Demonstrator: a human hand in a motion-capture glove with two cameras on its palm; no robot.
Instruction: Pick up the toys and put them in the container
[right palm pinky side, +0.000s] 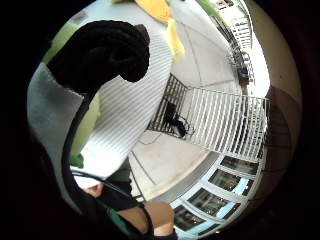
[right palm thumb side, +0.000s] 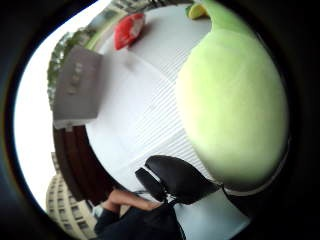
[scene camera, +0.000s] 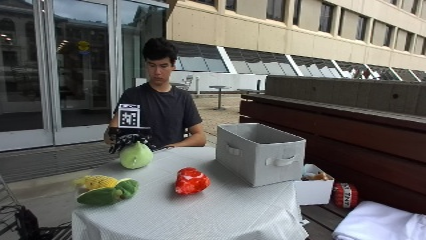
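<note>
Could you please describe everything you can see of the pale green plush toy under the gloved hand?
The pale green plush toy is a rounded, pear-shaped soft toy with a fuzzy surface, narrowing to a darker green tip in the thumb side palm view. It sits on the white tablecloth near the table's far edge in front of the person, apart from the other toys and from the grey container. The gloved right hand rests on top, black fingers curled against its side. It looks not yet lifted.
</note>
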